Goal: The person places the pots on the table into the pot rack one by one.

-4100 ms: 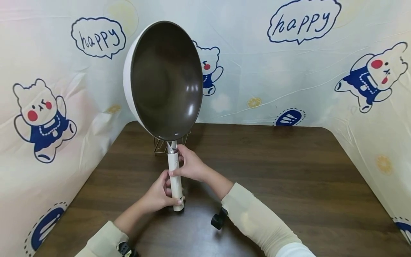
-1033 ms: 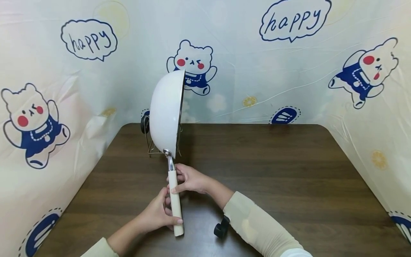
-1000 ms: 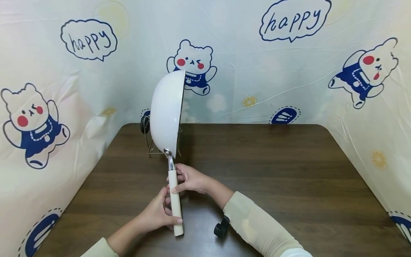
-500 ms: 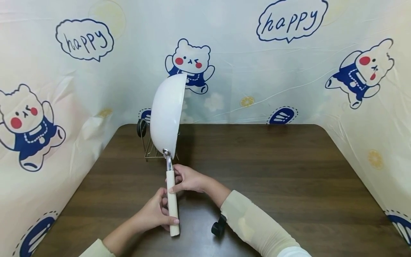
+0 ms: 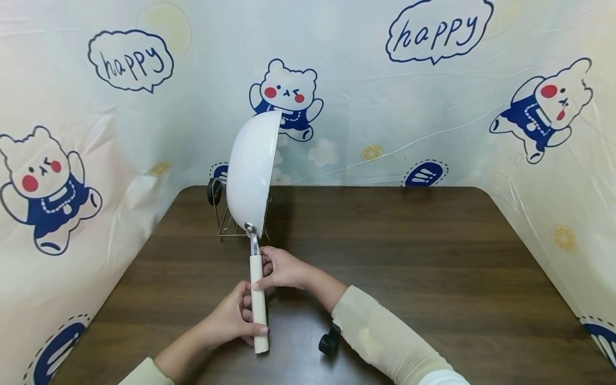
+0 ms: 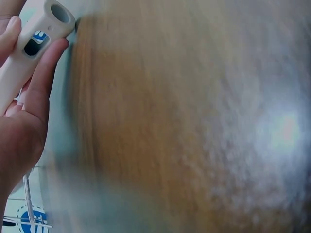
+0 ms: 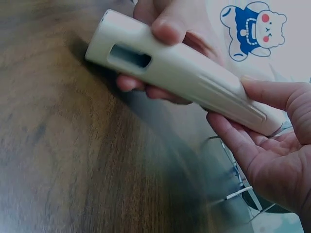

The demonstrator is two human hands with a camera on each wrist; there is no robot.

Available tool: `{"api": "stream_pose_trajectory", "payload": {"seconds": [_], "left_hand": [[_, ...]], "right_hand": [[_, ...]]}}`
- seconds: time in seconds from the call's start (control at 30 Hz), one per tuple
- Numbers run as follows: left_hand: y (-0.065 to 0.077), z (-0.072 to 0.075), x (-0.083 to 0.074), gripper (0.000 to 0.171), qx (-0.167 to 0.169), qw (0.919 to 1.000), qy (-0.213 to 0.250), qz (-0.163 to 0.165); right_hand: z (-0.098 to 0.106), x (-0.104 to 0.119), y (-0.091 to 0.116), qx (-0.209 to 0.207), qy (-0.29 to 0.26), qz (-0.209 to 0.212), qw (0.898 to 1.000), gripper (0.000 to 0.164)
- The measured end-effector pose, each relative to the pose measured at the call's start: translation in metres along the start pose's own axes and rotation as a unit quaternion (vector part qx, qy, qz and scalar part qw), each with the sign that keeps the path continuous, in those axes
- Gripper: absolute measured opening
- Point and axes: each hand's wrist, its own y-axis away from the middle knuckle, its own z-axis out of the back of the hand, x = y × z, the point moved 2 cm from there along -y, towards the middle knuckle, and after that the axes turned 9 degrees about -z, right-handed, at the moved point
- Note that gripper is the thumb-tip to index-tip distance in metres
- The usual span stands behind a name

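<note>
A deep white wok [image 5: 250, 171] stands on edge in the head view, its outer side toward the left and its rim at the right; the dark inside is hidden. Its cream handle [image 5: 259, 305] points down toward me. Near the handle's lower end my left hand [image 5: 228, 318] grips it, thumb across the front. Higher up, close to the metal neck, my right hand [image 5: 284, 267] pinches the handle between thumb and fingers. Both hands also appear on the handle [image 7: 184, 77] in the right wrist view, where a slot shows near its end.
A thin wire rack [image 5: 223, 222] stands behind the wok on the table [image 5: 409, 267], partly hidden by it. A black round thing [image 5: 214, 191] sits at the rack's left. A patterned curtain [image 5: 346, 123] hangs at the back and sides.
Since about four seconds ago the wok has turned from showing its dark inside to showing its white outside, and come lower. In the last second it has barely moved; both hands keep their hold.
</note>
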Motion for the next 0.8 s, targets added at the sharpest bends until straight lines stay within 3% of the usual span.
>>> {"api": "stream_pose_trajectory", "payload": {"seconds": [0.33, 0.57, 0.8], "left_hand": [[0.000, -0.004, -0.002, 0.069, 0.005, 0.9999, 0.003, -0.012], [-0.001, -0.003, 0.000, 0.073, -0.005, 0.9999, 0.008, 0.013], [0.003, 0.004, -0.003, 0.075, -0.016, 0.9997, 0.005, 0.021]], "right_hand": [[-0.001, 0.002, 0.004, -0.020, 0.019, 0.001, 1.000, 0.045], [0.001, 0.004, 0.005, -0.024, 0.031, -0.009, 0.999, 0.046], [0.007, -0.002, 0.015, -0.049, 0.076, 0.001, 0.996, 0.068]]}}
